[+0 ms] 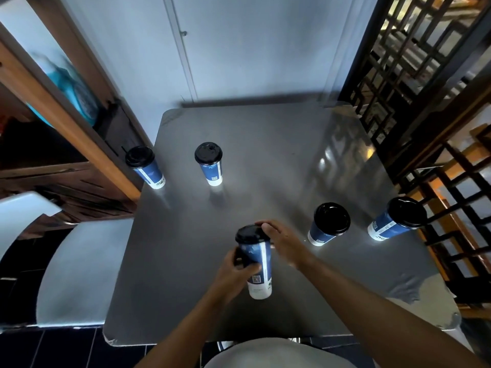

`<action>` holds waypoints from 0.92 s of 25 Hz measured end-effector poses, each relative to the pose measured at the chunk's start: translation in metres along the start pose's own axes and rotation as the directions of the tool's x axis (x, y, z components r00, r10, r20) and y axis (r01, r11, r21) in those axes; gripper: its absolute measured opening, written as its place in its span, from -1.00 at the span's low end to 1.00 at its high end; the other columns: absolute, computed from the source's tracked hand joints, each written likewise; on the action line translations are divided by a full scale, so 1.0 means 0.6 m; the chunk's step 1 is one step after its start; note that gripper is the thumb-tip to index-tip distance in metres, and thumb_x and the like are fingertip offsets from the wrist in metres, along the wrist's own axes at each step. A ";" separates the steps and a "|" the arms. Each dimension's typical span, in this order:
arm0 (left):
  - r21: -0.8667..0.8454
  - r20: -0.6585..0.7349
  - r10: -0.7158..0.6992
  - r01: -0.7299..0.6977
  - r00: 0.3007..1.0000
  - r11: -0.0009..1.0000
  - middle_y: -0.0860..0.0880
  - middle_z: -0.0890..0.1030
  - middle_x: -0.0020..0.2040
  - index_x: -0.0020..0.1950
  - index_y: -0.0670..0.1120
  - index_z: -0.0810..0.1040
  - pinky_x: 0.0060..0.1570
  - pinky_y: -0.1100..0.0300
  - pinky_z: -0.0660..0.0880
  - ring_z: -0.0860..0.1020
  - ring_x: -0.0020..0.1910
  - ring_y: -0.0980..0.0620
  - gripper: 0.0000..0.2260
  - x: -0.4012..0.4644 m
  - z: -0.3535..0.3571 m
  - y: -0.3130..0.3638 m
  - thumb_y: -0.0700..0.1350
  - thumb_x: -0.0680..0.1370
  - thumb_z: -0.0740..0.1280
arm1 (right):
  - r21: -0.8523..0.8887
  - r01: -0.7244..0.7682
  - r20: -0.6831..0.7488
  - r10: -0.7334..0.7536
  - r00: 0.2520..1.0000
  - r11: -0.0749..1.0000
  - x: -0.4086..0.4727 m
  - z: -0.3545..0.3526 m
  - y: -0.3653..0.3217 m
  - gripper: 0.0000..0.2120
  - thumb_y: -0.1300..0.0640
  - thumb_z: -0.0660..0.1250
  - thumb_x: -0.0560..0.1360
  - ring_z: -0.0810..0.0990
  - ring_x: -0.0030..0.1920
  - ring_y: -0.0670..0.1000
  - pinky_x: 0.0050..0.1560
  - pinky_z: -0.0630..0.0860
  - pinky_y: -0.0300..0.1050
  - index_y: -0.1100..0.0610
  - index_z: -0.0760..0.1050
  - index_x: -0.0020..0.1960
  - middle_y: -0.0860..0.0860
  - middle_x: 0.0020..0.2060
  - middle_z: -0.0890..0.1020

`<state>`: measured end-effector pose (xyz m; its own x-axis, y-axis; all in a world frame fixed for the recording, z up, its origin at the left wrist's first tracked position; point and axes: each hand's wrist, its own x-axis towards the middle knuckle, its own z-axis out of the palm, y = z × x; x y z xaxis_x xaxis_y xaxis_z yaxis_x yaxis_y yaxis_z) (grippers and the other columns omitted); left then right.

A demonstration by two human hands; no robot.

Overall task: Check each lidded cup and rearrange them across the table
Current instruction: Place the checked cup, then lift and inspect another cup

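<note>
A smooth, glossy grey bench (265, 160) with rounded corners fills the middle of the frame, its surface mirroring the dark wooden lattice screen (414, 75) at the upper right. Five tall, tapered paper cups stand or are held over it, each blue with a white base band and a domed black plastic lid. Low in the centre, the held cup (256, 264) is gripped around its body by the left hand (236, 272), fingers wrapped round the blue sleeve. The right hand (283, 240) has its fingers curled over the edge of the cup's black lid (251, 233). At the left edge of the bench stands the far-left cup (145, 167), with the second cup (210, 164) just right of it. At the right, the third cup (328, 224) stands near the far-right cup (396, 219), which sits at the bench's edge. A pale moulded chair (79, 261) sits at the lower left.
</note>
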<state>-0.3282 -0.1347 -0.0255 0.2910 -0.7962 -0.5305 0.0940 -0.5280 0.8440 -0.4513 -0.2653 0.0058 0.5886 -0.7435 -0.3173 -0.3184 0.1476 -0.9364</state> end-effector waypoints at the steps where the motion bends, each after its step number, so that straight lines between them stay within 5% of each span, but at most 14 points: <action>1: -0.071 0.001 -0.037 0.036 0.999 0.997 -0.14 0.69 0.18 0.33 -0.09 0.52 0.05 0.04 0.63 0.70 0.08 -0.07 -0.49 -0.003 0.000 0.010 -0.03 0.40 0.49 | 0.048 -0.026 0.014 0.025 1.000 0.999 0.001 0.001 -0.007 -0.71 -0.10 0.20 0.54 0.62 0.13 0.11 0.20 0.53 0.05 -0.01 0.60 0.11 0.16 0.12 0.63; 5: -0.390 0.049 -0.194 0.197 0.980 0.899 -0.27 0.67 0.09 0.37 -0.25 0.49 0.01 -0.07 0.57 0.64 -0.01 -0.21 -0.44 -0.005 0.000 0.044 0.00 0.43 0.35 | 0.127 -0.069 0.076 0.060 0.995 0.989 0.009 0.002 -0.027 -0.76 0.20 0.11 0.68 0.59 0.04 -0.01 -0.08 0.55 -0.30 0.09 0.47 0.27 0.09 0.14 0.59; 9: -0.616 0.158 -0.246 0.290 0.956 0.732 -0.18 0.72 -0.17 0.30 -0.28 0.53 -0.25 0.10 0.65 0.70 -0.27 -0.08 -0.63 -0.017 -0.004 0.071 -0.06 0.59 0.29 | 0.070 -0.178 0.107 0.170 0.980 0.981 0.007 0.001 -0.030 -0.71 0.18 0.11 0.68 0.60 0.03 0.06 -0.23 0.61 -0.21 0.07 0.40 0.38 0.04 0.16 0.54; 15: -0.670 0.340 -0.381 0.506 0.860 0.543 -0.32 0.68 -0.06 0.30 -0.29 0.50 -0.43 0.06 0.66 0.69 -0.27 -0.25 -0.44 -0.030 -0.030 0.088 0.19 0.59 0.30 | -0.006 -0.313 0.087 0.313 0.946 0.950 -0.002 0.000 -0.003 -0.71 0.10 0.09 0.68 0.67 -0.34 0.11 -0.41 0.53 -0.12 0.11 0.42 0.35 0.17 -0.08 0.67; 20: -0.637 0.360 -0.434 0.557 0.826 0.533 -0.31 0.64 0.01 0.38 -0.27 0.46 -0.41 0.04 0.67 0.65 -0.15 -0.25 -0.43 -0.039 -0.027 0.085 0.15 0.57 0.30 | -0.022 -0.325 0.075 0.326 0.942 0.945 -0.008 0.006 0.010 -0.70 0.15 0.06 0.68 0.54 -0.42 0.04 -0.38 0.50 -0.11 0.14 0.45 0.33 0.18 -0.24 0.58; 23: -0.588 0.365 -0.449 0.576 0.816 0.568 -0.27 0.65 -0.02 0.33 -0.27 0.50 -0.22 0.00 0.69 0.62 -0.11 -0.21 -0.38 -0.038 -0.030 0.077 0.19 0.49 0.33 | -0.030 -0.315 0.064 0.317 0.946 0.949 -0.010 0.002 0.016 -0.70 0.20 0.06 0.68 0.49 -0.43 0.04 -0.40 0.51 -0.12 0.11 0.48 0.31 0.18 -0.31 0.53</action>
<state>-0.3132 -0.1356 0.0270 -0.1523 -0.5200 -0.8405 0.7805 -0.5850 0.2205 -0.4569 -0.2584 -0.0016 0.5037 -0.6153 -0.6063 -0.5102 0.3545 -0.7836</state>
